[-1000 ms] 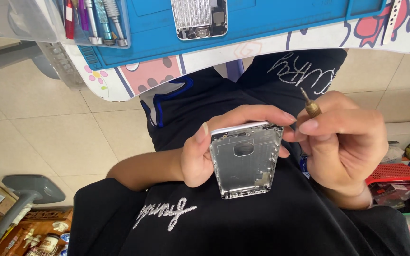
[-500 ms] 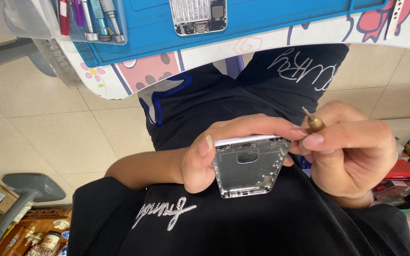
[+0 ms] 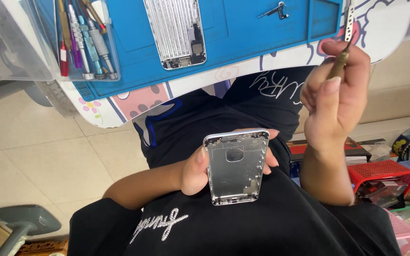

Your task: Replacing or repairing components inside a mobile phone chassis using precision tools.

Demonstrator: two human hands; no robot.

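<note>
The left hand (image 3: pixel 198 170) gripped a silver phone shell (image 3: pixel 236 167) over the lap, thumb along its left edge and fingertips (image 3: pixel 271 163) showing past its right edge. The shell lay open side up, empty, with a round cutout near its top and small ports along its bottom edge. It sat just above the black shirt (image 3: pixel 281 223), well apart from the worktop.

The right hand (image 3: pixel 335 102) was raised up and to the right, clear of the shell, its fingers closed around a thin screwdriver (image 3: pixel 339 64) with a brass-coloured handle. The tool pointed up toward the edge of the worktop (image 3: pixel 385 28), near a narrow perforated metal strip (image 3: pixel 349 21) lying there.

On the worktop lay a blue mat (image 3: pixel 243 28). A second phone part (image 3: pixel 175 32), silver with ribbed plating and small components at its lower end, rested on the mat. A small dark metal piece (image 3: pixel 275 9) lay farther right on the same mat. At the left of the mat a clear tray (image 3: pixel 112 52) held several screwdrivers (image 3: pixel 88 42) with silver, purple, red and brass handles, lying side by side.

Below and to the right, on the tiled floor (image 3: pixel 39 161), stood a red basket (image 3: pixel 385 175) with dark items in it, with other cluttered boxes beside it. A grey chair base (image 3: pixel 27 220) showed at lower left.
</note>
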